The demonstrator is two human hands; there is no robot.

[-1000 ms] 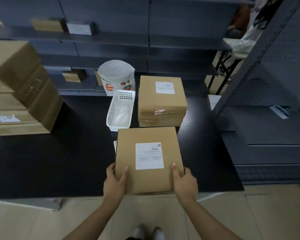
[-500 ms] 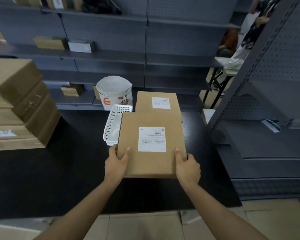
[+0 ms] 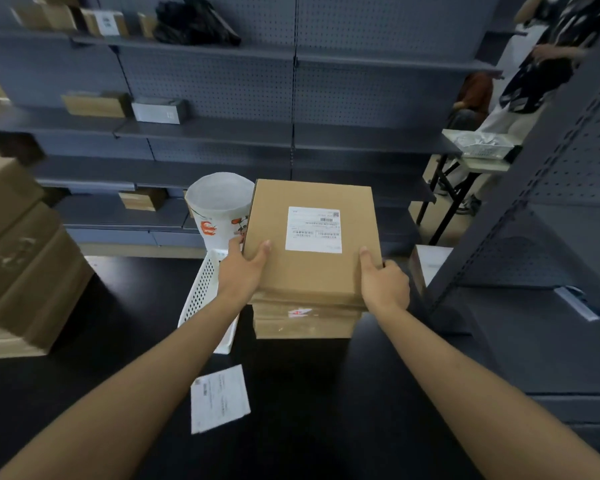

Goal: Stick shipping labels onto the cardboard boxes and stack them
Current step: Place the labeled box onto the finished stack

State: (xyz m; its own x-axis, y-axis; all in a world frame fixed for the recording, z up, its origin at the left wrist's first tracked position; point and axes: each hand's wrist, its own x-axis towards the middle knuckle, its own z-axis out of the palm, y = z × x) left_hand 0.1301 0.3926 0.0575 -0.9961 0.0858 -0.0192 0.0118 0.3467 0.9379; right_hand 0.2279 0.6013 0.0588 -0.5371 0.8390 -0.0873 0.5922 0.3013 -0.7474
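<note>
Gripping the box (image 3: 312,237) near its front corners, left hand (image 3: 243,268) and right hand (image 3: 383,285) should square its edges over the stack (image 3: 305,318), apparently touching.

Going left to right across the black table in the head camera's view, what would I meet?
Stack of plain cardboard boxes → white perforated basket → left hand → labelled box held on top of another box → right hand → grey shelving unit.
</note>
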